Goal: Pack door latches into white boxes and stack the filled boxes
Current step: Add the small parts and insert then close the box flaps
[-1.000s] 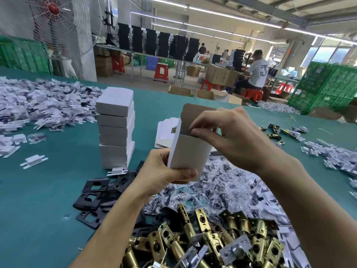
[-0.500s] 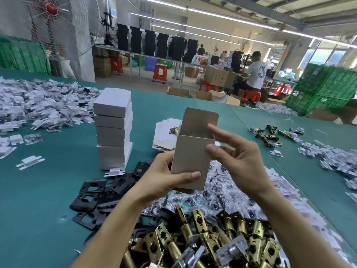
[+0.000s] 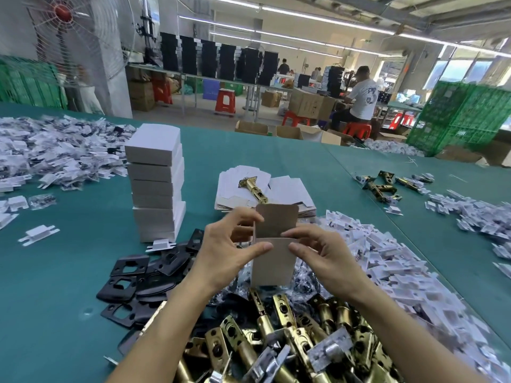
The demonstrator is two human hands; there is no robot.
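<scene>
I hold a small white box (image 3: 272, 262) upright over the parts, its brown top flap standing open. My left hand (image 3: 229, 252) grips its left side, thumb across the front and fingers at the flap. My right hand (image 3: 323, 254) pinches the right side near the open mouth. A pile of brass door latches (image 3: 279, 335) lies just below the box. A stack of several filled white boxes (image 3: 156, 183) stands to the left. One brass latch (image 3: 252, 187) lies on a pile of flat unfolded boxes (image 3: 287, 189) behind my hands.
Black strike plates (image 3: 130, 283) lie left of the latches. White plastic parts are heaped at far left (image 3: 47, 150) and at right (image 3: 387, 261). More latches (image 3: 384, 185) lie at right on the green table (image 3: 69, 272). Green crates (image 3: 464, 117) and a seated worker (image 3: 359, 99) are beyond.
The box has come down closer to the latch pile. My left hand shifted from under the box to its left side, and my right hand closed on the right side.
</scene>
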